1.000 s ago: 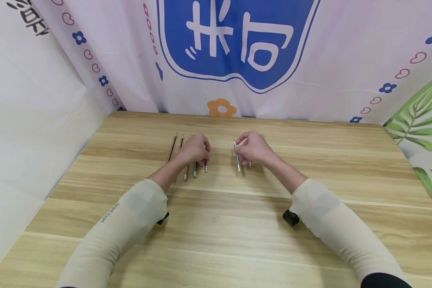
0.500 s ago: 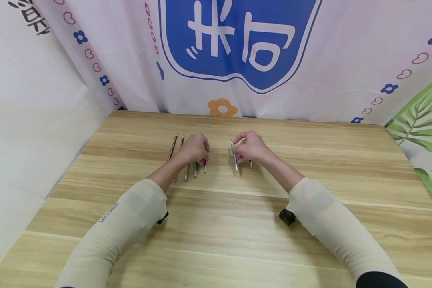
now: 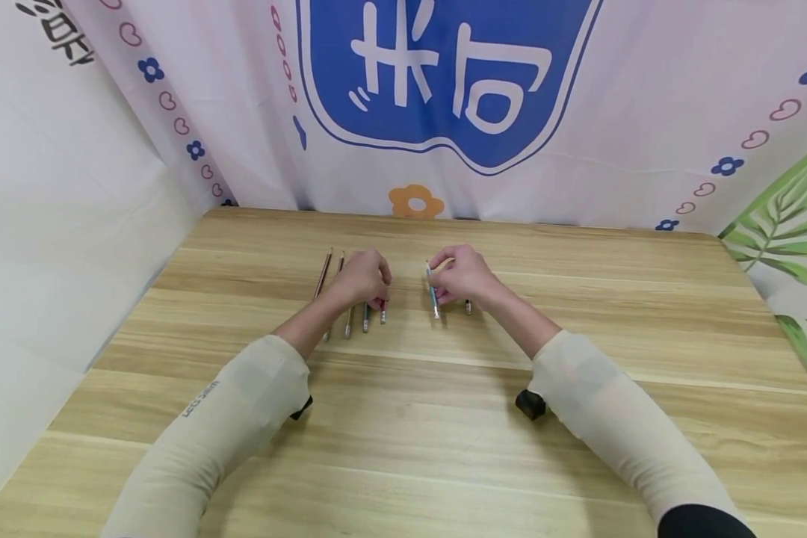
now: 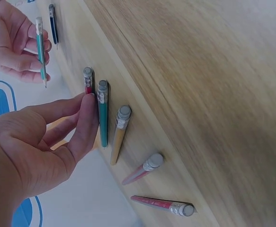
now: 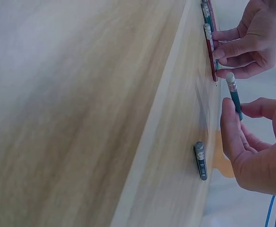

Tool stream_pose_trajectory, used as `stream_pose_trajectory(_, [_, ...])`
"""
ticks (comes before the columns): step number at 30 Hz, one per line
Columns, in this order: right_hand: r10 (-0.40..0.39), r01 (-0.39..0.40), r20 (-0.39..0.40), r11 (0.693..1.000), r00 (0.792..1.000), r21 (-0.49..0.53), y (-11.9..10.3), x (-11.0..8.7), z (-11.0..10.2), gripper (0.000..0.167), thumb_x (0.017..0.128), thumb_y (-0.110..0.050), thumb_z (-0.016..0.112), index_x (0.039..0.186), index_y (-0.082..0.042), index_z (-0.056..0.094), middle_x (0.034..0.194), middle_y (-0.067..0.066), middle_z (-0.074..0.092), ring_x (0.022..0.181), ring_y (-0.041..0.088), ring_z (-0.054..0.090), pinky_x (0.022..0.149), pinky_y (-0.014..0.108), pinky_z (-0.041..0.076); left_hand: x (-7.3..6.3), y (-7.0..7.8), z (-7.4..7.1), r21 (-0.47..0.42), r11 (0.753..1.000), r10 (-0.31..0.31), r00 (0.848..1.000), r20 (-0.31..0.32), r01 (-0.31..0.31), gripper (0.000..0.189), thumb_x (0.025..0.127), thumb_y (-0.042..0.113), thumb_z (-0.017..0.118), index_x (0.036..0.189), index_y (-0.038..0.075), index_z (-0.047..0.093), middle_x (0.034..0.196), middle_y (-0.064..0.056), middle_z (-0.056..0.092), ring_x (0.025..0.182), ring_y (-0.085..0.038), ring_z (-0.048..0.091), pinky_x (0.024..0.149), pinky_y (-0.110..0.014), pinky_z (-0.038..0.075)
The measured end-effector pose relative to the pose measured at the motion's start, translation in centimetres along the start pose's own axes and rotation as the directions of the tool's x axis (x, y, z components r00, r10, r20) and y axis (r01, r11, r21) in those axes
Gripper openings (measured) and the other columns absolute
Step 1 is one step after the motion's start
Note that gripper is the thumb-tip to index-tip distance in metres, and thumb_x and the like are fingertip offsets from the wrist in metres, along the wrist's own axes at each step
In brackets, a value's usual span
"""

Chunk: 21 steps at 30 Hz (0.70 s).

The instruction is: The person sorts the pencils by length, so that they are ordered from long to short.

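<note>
My right hand pinches a teal pencil between thumb and fingers, its white eraser end toward me; in the right wrist view the pencil is raised off the table. On the left, my left hand pinches a red pencil that lies on the table, its eraser end sticking out. Beside that hand lie a green pencil, a yellowish pencil and two reddish pencils, roughly in a row. The left hand and forearm partly cover this row in the head view.
A dark pencil lies alone on the wooden table, under the right hand's side. A printed cloth hangs behind the table's far edge. A white wall flanks the left side.
My right hand has moved a little to the left with the teal pencil, nearing the left hand. The left hand has stayed almost in place at the red pencil.
</note>
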State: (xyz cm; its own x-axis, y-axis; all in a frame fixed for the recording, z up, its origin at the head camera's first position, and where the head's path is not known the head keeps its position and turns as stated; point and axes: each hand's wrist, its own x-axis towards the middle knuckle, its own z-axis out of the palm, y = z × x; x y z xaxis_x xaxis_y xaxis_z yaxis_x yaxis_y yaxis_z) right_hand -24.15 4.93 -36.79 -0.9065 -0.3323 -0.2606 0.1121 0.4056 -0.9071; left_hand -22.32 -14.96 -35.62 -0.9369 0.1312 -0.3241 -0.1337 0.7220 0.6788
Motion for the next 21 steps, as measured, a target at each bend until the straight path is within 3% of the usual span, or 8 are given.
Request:
stream_pose_trajectory(9, [0.015,-0.015,0.004,1.0,1.0,0.002,-0.2,0.2,0.3,0.026,0.092,0.004,0.066,0.118,0.004,0.062,0.081,0.012,0.066,0.066,0.019,0.066,0.071,0.036,0.067,0.0,-0.2,-0.3,-0.047,0.999,0.007,1.0,0.023,-0.006,0.02,0.088,-0.019,0.064,0.106,-0.014,0.067,0.091,-0.028,0.071,0.065,-0.026,0.074,0.065,-0.032,0.066])
stream_pose_trajectory(21, [0.007,-0.007,0.004,1.0,1.0,0.02,-0.1,0.7,1.2,0.027,0.091,0.008,0.066,0.117,0.006,0.062,0.079,0.012,0.066,0.062,0.017,0.065,0.065,0.031,0.066,-0.1,-0.3,-0.2,-0.05,0.999,0.02,1.0,0.024,-0.019,0.021,0.086,-0.02,0.067,0.106,-0.015,0.068,0.09,-0.028,0.072,0.066,-0.028,0.075,0.065,-0.033,0.066])
